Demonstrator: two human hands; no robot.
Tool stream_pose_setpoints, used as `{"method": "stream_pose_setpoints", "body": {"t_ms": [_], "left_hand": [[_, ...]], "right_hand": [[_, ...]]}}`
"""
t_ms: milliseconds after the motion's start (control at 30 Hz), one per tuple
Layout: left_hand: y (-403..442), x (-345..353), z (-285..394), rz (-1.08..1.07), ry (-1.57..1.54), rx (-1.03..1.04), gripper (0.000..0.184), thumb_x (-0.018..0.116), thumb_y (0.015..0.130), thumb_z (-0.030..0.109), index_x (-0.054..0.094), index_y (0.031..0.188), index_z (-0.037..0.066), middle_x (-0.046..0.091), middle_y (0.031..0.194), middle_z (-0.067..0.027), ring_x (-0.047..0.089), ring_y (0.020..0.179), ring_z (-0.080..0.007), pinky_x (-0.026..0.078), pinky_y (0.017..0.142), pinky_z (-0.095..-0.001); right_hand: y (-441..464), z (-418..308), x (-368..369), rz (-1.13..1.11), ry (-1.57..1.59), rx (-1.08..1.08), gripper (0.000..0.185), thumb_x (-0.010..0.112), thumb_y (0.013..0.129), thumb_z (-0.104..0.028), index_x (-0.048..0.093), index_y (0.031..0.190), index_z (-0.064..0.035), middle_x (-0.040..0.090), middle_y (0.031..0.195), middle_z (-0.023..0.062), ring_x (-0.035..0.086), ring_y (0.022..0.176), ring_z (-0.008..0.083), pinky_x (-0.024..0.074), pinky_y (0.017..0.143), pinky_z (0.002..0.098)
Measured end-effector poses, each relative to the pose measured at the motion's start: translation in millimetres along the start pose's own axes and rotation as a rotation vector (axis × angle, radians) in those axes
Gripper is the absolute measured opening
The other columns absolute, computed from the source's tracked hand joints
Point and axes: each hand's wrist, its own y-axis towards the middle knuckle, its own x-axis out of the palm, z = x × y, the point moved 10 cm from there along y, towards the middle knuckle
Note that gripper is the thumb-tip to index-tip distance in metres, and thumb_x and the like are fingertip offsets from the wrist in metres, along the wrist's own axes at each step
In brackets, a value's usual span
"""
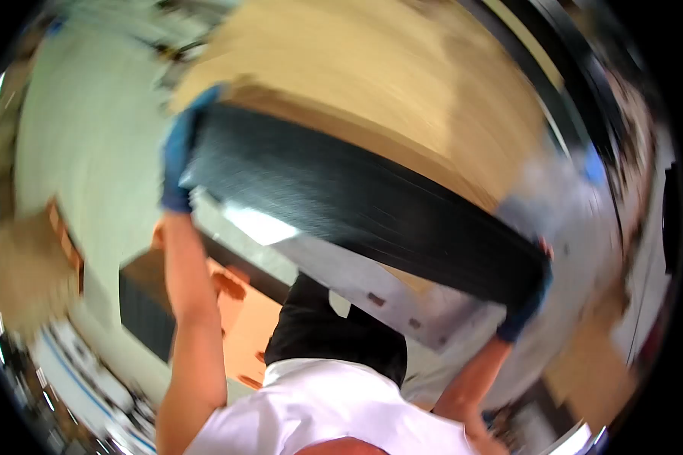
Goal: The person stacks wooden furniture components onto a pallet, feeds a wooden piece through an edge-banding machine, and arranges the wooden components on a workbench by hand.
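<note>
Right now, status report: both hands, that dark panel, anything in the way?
Left hand and right hand gripping dark panel at opposite ends. Panel slanting across view. Tan surface beyond; blur hides whether they touch.

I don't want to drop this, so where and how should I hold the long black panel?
Grip the black panel by its two short ends, left hand and right hand each from its own side. It looks long and narrow, slanting across the view, so holding both ends should steady it.
</note>
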Motion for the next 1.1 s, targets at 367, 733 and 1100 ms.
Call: {"method": "stream_pose_setpoints", "body": {"t_ms": [367,733,1100], "left_hand": [[-9.9,1.9,-4.0,0.107,-0.336,-0.18,0.052,0.047,0.11,0.033,0.049,0.152,0.003,0.048,0.157,-0.0118,0.046,0.143,-0.0247,0.034,0.123,-0.042],[-29.6,30.9,25.3,0.17,-0.303,-0.187,0.057,0.034,0.111,0.035,0.041,0.156,0.0,0.047,0.158,-0.0152,0.042,0.148,-0.0279,0.03,0.126,-0.0438],[-67.0,-17.4,6.7,-0.013,-0.268,-0.18,0.058,0.037,0.11,0.032,0.039,0.156,-0.004,0.047,0.158,-0.0184,0.046,0.145,-0.0309,0.033,0.124,-0.0449]], "right_hand": [[6.5,64.3,8.0,0.165,0.661,0.049,0.047,0.043,0.111,-0.027,0.059,0.137,0.0071,0.066,0.136,0.0194,0.059,0.13,0.0244,0.0439,0.113,0.0386],[10.4,23.9,3.3,0.237,0.47,0.059,0.036,0.048,0.108,-0.023,0.071,0.113,0.0042,0.075,0.109,0.0126,0.069,0.095,0.0161,0.056,0.086,0.0314],[7.8,27.5,-7.4,0.208,0.332,0.32,0.031,0.057,0.104,-0.022,0.079,0.099,0.0,0.073,0.087,0.0013,0.065,0.081,0.0082,0.0523,0.073,0.0261]]}}
